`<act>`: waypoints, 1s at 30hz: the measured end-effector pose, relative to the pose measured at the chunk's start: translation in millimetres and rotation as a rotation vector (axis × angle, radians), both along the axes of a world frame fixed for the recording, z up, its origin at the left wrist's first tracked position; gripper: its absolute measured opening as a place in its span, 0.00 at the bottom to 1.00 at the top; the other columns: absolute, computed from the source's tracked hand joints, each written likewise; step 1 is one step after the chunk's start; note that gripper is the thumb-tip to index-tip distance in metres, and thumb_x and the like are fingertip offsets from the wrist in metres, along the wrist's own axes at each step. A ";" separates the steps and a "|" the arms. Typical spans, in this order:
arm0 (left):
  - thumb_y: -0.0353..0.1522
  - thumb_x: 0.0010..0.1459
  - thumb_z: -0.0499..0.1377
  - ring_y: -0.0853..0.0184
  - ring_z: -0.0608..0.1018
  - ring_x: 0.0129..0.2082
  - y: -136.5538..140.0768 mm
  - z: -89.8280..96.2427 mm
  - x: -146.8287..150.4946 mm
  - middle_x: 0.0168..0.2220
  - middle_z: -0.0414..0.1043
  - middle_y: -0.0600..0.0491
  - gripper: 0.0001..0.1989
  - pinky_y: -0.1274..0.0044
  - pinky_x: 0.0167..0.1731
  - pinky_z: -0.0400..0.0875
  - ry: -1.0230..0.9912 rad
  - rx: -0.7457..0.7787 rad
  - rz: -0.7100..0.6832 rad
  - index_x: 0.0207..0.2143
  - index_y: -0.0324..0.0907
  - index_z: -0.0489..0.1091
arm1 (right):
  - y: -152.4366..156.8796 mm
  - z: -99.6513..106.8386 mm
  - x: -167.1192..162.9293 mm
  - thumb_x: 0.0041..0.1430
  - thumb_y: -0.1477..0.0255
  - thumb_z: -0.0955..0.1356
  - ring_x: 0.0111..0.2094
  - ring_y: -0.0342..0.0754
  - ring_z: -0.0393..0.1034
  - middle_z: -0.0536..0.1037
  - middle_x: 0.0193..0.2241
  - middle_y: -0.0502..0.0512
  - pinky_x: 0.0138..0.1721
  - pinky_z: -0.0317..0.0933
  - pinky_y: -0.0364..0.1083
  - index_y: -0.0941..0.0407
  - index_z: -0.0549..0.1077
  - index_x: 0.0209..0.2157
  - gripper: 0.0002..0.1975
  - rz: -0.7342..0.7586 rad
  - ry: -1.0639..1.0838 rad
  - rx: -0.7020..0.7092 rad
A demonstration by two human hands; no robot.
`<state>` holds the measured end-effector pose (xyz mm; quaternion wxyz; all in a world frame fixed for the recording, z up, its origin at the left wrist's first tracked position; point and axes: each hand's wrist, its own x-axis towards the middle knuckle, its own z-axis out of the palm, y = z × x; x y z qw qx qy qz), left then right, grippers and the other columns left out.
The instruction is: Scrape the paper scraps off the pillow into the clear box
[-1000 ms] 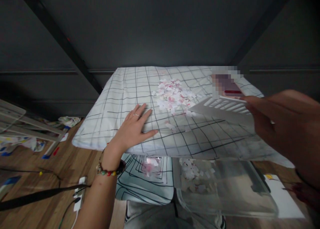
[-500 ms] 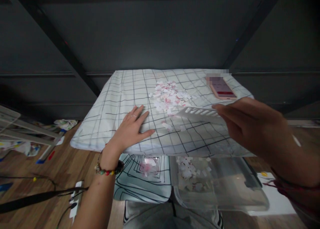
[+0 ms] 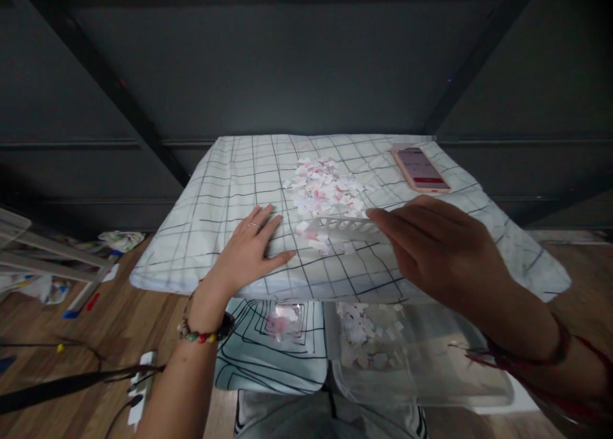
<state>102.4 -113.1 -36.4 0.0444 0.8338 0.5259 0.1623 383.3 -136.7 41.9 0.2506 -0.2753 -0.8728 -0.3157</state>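
My left hand (image 3: pixel 251 247) lies flat on the checked tablecloth (image 3: pixel 239 170), fingers spread, left of a pile of white and pink paper scraps (image 3: pixel 325 186). Between the fingers and thumb of my right hand (image 3: pixel 440 254) is a thin white plastic piece with slots (image 3: pixel 347 227). It stands on edge at the near side of the pile, and a few loose scraps (image 3: pixel 318 244) lie by its lower edge. My fingers cover its right end.
A pink-cased phone (image 3: pixel 424 170) lies at the table's back right. Below the front edge are a clear plastic bin (image 3: pixel 421 388) with paper scraps inside and a light-blue patterned surface (image 3: pixel 268 369) bearing pinkish scraps. A power strip (image 3: pixel 141 388) is on the floor at left.
My right hand has moved left and a little down with the slotted piece, which is now in front of the pile near the loose scraps. My left hand stays flat on the cloth.
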 end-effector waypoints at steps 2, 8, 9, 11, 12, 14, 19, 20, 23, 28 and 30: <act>0.53 0.55 0.52 0.48 0.52 0.65 -0.1 -0.5 -0.1 0.64 0.51 0.39 0.37 0.56 0.60 0.52 -0.002 0.003 0.003 0.58 0.37 0.59 | 0.1 3.1 -2.8 0.52 0.86 0.63 0.29 0.47 0.66 0.75 0.26 0.56 0.32 0.63 0.45 0.64 0.71 0.40 0.13 -0.010 0.024 0.013; 0.52 0.55 0.53 0.47 0.51 0.65 -1.0 -0.1 -0.1 0.64 0.51 0.38 0.37 0.56 0.60 0.53 -0.003 0.011 0.005 0.58 0.36 0.59 | 18.1 4.7 -1.9 0.58 0.80 0.60 0.26 0.45 0.63 0.72 0.23 0.50 0.26 0.56 0.44 0.57 0.71 0.40 0.12 -0.048 0.028 -0.027; 0.51 0.56 0.53 0.48 0.51 0.65 -1.2 0.4 -0.3 0.64 0.51 0.39 0.35 0.56 0.60 0.52 -0.009 0.011 -0.007 0.58 0.37 0.60 | 22.6 4.2 -1.5 0.58 0.80 0.60 0.25 0.45 0.62 0.71 0.23 0.50 0.26 0.54 0.44 0.57 0.71 0.39 0.12 -0.052 -0.003 -0.054; 0.49 0.56 0.54 0.48 0.51 0.65 -1.7 2.1 -0.6 0.65 0.50 0.42 0.31 0.56 0.60 0.52 -0.020 0.008 -0.037 0.57 0.40 0.62 | 29.5 3.8 -0.1 0.58 0.81 0.59 0.25 0.45 0.61 0.70 0.22 0.50 0.27 0.53 0.44 0.57 0.72 0.38 0.12 -0.091 -0.059 -0.106; 0.48 0.57 0.54 0.48 0.50 0.65 -2.0 3.0 -0.6 0.65 0.50 0.43 0.29 0.56 0.60 0.52 -0.024 0.007 -0.052 0.56 0.42 0.63 | 31.5 4.1 1.1 0.57 0.81 0.59 0.26 0.45 0.61 0.70 0.22 0.50 0.28 0.53 0.44 0.58 0.72 0.37 0.13 -0.114 -0.079 -0.122; 0.46 0.57 0.54 0.48 0.51 0.65 -2.4 5.0 -0.2 0.65 0.50 0.44 0.26 0.55 0.61 0.51 -0.021 0.008 -0.082 0.54 0.44 0.66 | 32.6 5.2 4.1 0.56 0.82 0.59 0.26 0.45 0.61 0.69 0.21 0.51 0.28 0.52 0.44 0.59 0.72 0.35 0.12 -0.158 -0.087 -0.116; 0.45 0.58 0.54 0.48 0.53 0.64 -2.6 6.2 0.7 0.65 0.50 0.47 0.22 0.54 0.60 0.52 -0.020 0.009 -0.097 0.52 0.47 0.69 | 30.1 5.3 6.1 0.56 0.81 0.60 0.26 0.45 0.61 0.70 0.22 0.51 0.28 0.53 0.44 0.58 0.72 0.37 0.12 -0.111 0.000 -0.089; 0.45 0.58 0.54 0.48 0.53 0.64 -2.5 5.8 0.6 0.65 0.50 0.47 0.22 0.53 0.60 0.53 -0.027 0.010 -0.091 0.52 0.47 0.69 | 30.6 4.9 4.6 0.56 0.82 0.60 0.26 0.44 0.61 0.71 0.23 0.50 0.28 0.53 0.44 0.57 0.72 0.38 0.13 -0.076 0.005 -0.107; 0.43 0.57 0.55 0.49 0.53 0.64 -2.1 4.5 -0.1 0.65 0.51 0.46 0.22 0.54 0.60 0.53 -0.048 0.016 -0.080 0.52 0.46 0.68 | 34.2 5.4 -0.6 0.55 0.83 0.60 0.26 0.44 0.61 0.71 0.22 0.50 0.28 0.53 0.44 0.58 0.72 0.38 0.13 -0.034 -0.034 -0.162; 0.43 0.58 0.55 0.51 0.53 0.64 -2.6 5.7 -0.3 0.64 0.51 0.47 0.20 0.55 0.60 0.52 -0.040 0.006 -0.102 0.50 0.46 0.69 | 37.7 11.6 -0.6 0.55 0.83 0.59 0.27 0.45 0.60 0.69 0.20 0.52 0.28 0.53 0.44 0.58 0.73 0.32 0.13 -0.126 -0.080 -0.130; 0.43 0.58 0.54 0.51 0.54 0.64 -2.9 6.2 -0.3 0.65 0.51 0.47 0.19 0.55 0.60 0.53 -0.037 0.004 -0.105 0.49 0.46 0.70 | 37.1 13.2 1.4 0.55 0.83 0.59 0.26 0.45 0.60 0.69 0.21 0.52 0.28 0.53 0.44 0.58 0.73 0.33 0.13 -0.140 -0.079 -0.137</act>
